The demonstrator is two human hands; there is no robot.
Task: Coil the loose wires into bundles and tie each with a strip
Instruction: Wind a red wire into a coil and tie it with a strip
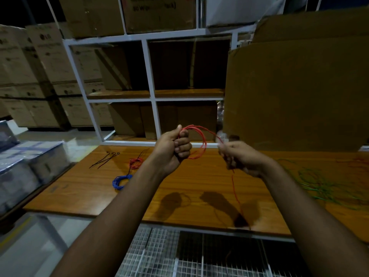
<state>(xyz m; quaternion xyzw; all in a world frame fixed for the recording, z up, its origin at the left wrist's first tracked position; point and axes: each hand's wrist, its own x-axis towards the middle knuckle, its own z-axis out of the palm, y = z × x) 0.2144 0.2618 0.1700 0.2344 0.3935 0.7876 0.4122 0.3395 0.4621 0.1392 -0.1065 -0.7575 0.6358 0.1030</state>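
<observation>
Red thin wire [199,139] is looping above the wooden tabletop [199,182], held up between both hands; the left hand [175,150] is gripping the coiled loops in a fist, fingers curled round them and thumb up; the right hand [239,158] is blurring, its fingers curling round the wire's running end, though exactly how they are pinching it is hard to make out; below that hand a loose red tail is hanging down toward the table edge, partly getting lost in the hands' shadows. Lying on the table to the left are a small coiled blue wire bundle [121,181], a smaller coiled red wire bundle [136,162] just behind it, and several thin dark strips [103,159] farther left. To the right a tangle of loose green wire [319,184] is spreading over the tabletop, its far side running out of the frame. Behind the table a white metal shelf frame [148,72] is holding brown cardboard boxes [129,118], their contents hidden; a large cardboard sheet [295,92] is covering the shelf's right side.
</observation>
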